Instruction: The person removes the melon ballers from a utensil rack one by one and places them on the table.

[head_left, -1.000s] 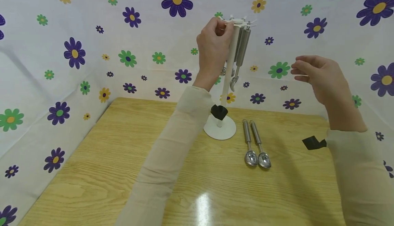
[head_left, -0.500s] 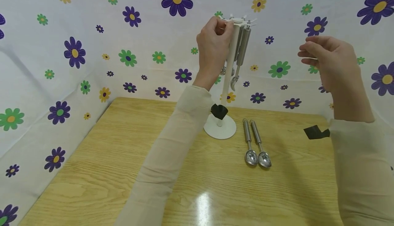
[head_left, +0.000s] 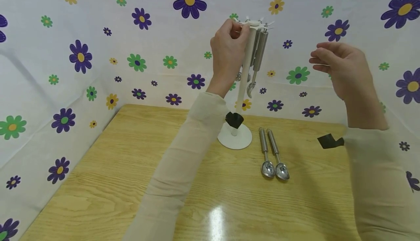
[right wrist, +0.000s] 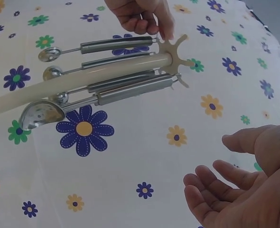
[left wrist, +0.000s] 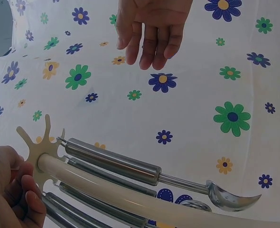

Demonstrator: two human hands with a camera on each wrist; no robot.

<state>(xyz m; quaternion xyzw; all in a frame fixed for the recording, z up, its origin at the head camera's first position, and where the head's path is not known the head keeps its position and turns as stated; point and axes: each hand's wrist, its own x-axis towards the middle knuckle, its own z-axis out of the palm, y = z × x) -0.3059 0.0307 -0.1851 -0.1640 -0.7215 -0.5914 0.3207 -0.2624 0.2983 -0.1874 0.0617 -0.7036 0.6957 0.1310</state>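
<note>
My left hand point(head_left: 228, 51) pinches the hooked top of a white utensil rack point(head_left: 242, 91) with thumb and fingers. Several metal ice cream scoops point(right wrist: 135, 90) hang by their handle ends from the hooks, bowls down beside the pole. In the head view one hanging scoop point(head_left: 260, 51) shows at the right of the pole, and others are partly hidden behind it. My right hand point(head_left: 346, 67) is raised in the air to the right, apart from the rack, fingers relaxed and holding nothing; the right wrist view shows its palm and loosely bent fingers point(right wrist: 228, 178).
Two more metal scoops point(head_left: 267, 168) lie side by side on the wooden table point(head_left: 108, 182), right of the rack's round white base point(head_left: 226, 140), bowls toward me. A flower-printed white sheet point(head_left: 151, 37) stands behind and at the sides. Black tabs stick out at both cuffs.
My right hand rises and moves right, then comes back somewhat left and slightly down, staying empty. The left hand keeps its grip at the rack's top; the scoops stay put.
</note>
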